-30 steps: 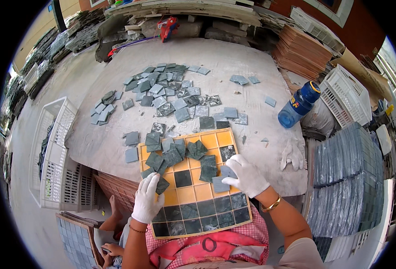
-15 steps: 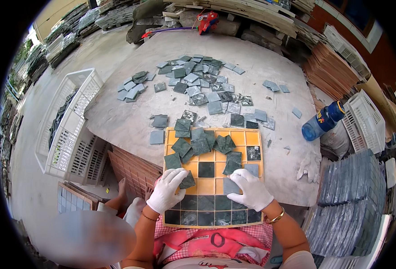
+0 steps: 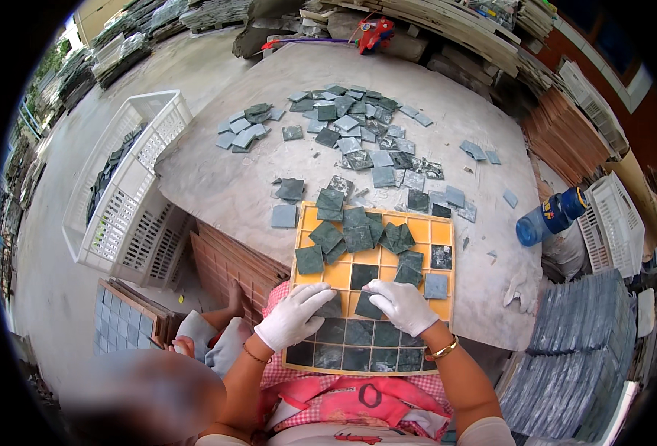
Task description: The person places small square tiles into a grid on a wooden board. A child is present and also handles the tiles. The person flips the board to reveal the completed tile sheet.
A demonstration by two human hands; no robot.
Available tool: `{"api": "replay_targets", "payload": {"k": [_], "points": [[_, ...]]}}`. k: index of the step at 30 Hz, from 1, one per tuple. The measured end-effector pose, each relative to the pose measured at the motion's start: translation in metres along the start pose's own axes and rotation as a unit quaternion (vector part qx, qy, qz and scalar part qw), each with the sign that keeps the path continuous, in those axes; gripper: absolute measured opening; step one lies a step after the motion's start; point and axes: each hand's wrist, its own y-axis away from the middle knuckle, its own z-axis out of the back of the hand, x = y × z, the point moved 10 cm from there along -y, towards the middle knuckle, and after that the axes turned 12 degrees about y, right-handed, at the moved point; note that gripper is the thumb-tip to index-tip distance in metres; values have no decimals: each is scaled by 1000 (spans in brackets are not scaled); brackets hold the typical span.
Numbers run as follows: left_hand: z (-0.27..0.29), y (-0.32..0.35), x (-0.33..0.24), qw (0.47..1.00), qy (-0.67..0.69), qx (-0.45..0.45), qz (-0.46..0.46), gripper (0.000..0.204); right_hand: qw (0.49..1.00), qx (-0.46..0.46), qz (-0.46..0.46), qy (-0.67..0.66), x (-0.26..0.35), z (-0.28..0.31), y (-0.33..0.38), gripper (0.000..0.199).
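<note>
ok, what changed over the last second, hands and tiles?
The right hand came in from the grid's right side to its middle and now presses a dark tile there. The left hand shifted from the left edge of the yellow grid tray inward, fingers flat beside that tile. The loose pile of tiles on the tray's top rows, the filled bottom rows and the blue bottle look unchanged.

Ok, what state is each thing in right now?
Yellow grid tray: partly filled, bottom rows full.
Loose tiles: scattered on the stone table.
Left hand: gloved, flat on a tile in the tray.
Right hand: gloved, pressing a tilted tile.
Blue bottle: lying on its side.
White crate: upright, tiles inside.
</note>
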Motion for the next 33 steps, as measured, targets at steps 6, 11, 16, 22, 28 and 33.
{"api": "replay_targets", "payload": {"k": [6,11,16,22,28,33], "points": [[6,-1,-7,998,-50,-34,-24,64,994,-73,-27,76,3,-2,7,28],[11,5,10,993,-66,-71,67,58,991,-26,-30,130,11,-14,14,33],[-3,-2,3,996,-64,-54,26,52,994,-64,-51,67,3,21,12,30],[-10,-1,-17,984,-115,-81,109,53,963,-104,-170,180,-47,59,36,43],[-15,3,-29,986,-76,-125,86,47,960,-102,-146,217,-51,44,31,55],[-10,3,-40,982,-71,-168,47,45,983,-78,-133,104,-39,48,38,54]]}}
